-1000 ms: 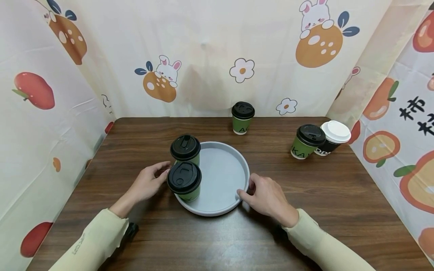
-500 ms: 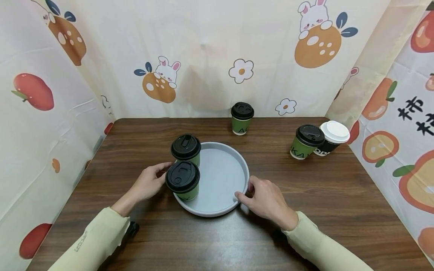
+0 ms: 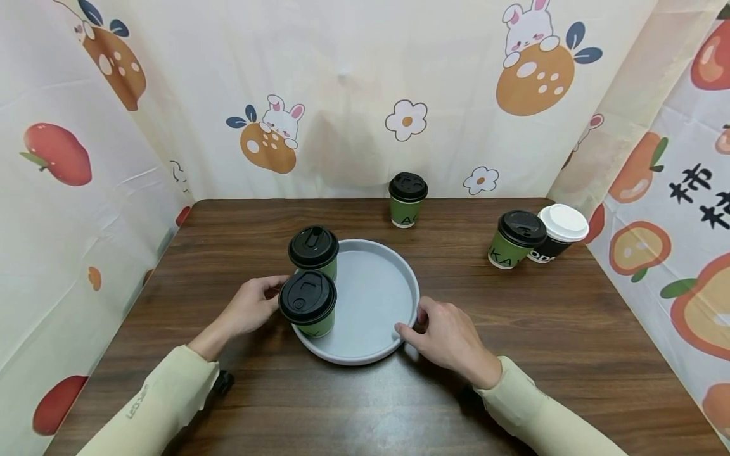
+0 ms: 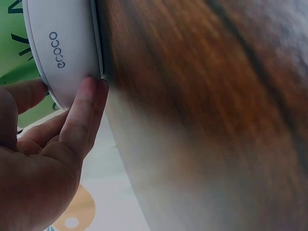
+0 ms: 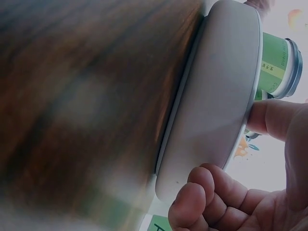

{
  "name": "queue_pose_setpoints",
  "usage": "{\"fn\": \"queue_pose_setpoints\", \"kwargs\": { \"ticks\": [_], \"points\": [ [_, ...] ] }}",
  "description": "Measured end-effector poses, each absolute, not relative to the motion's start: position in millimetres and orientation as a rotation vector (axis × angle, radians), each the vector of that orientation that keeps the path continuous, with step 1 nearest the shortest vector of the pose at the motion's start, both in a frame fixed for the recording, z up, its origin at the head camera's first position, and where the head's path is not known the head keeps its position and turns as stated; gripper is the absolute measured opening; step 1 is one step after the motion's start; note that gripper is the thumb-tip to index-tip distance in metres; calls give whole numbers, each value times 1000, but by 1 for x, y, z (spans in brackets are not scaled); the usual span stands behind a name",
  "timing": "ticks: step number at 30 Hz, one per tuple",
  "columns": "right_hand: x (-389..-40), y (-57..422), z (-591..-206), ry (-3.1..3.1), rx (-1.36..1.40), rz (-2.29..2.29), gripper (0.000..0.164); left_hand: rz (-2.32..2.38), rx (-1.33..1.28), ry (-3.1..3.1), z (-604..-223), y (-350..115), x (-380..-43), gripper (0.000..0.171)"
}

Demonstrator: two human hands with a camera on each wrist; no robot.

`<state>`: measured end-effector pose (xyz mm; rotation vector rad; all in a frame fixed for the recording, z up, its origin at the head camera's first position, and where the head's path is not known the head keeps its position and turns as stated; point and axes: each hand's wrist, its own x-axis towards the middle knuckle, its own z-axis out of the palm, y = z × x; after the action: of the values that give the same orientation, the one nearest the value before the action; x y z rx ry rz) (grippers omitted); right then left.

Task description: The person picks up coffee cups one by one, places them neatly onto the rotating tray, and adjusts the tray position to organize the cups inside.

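A round pale grey tray (image 3: 371,297) lies on the brown wooden table between my hands. Two green paper cups with black lids stand on its left part: a front cup (image 3: 308,301) and a back cup (image 3: 313,248) partly hidden behind it. My left hand (image 3: 249,307) holds the tray's left side, thumb at the rim and fingertips against the outer wall (image 4: 72,43) near the bottom edge. On the right side, my right hand (image 3: 447,332) grips the tray, its thumb over the rim and its other fingers curled against the outer wall (image 5: 211,86).
Another green cup with a black lid (image 3: 407,201) stands at the table's back edge. At the back right, a green cup (image 3: 513,240) stands beside a black cup with a white lid (image 3: 561,231). Printed curtains (image 3: 353,76) enclose the table's back and sides.
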<state>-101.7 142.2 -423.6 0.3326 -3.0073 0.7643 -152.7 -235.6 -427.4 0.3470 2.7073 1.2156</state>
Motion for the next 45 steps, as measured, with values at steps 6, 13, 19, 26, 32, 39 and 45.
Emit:
{"fn": "queue_pose_setpoints", "kwargs": {
  "ticks": [6,13,19,26,32,39,45],
  "points": [
    [-104,144,-423,-2997,357,783,45,1204,345,2704,-427,-236,-153,38],
    [-109,149,-421,-2959,371,811,43,1203,350,2700,-427,-236,-153,38],
    [-115,155,-419,-2930,350,833,42,1211,346,2699,-428,-235,-153,38],
    [-121,161,-419,-2933,308,861,42,1210,343,2699,-428,-235,-153,39],
    [-127,163,-419,-2896,307,903,39,1217,355,2707,-429,-235,-153,38],
    [-136,166,-420,-2851,276,960,46,1215,363,2715,-428,-234,-153,38],
    [-147,168,-420,-2817,237,1006,48,1205,348,2715,-428,-234,-153,39]
  ]
}}
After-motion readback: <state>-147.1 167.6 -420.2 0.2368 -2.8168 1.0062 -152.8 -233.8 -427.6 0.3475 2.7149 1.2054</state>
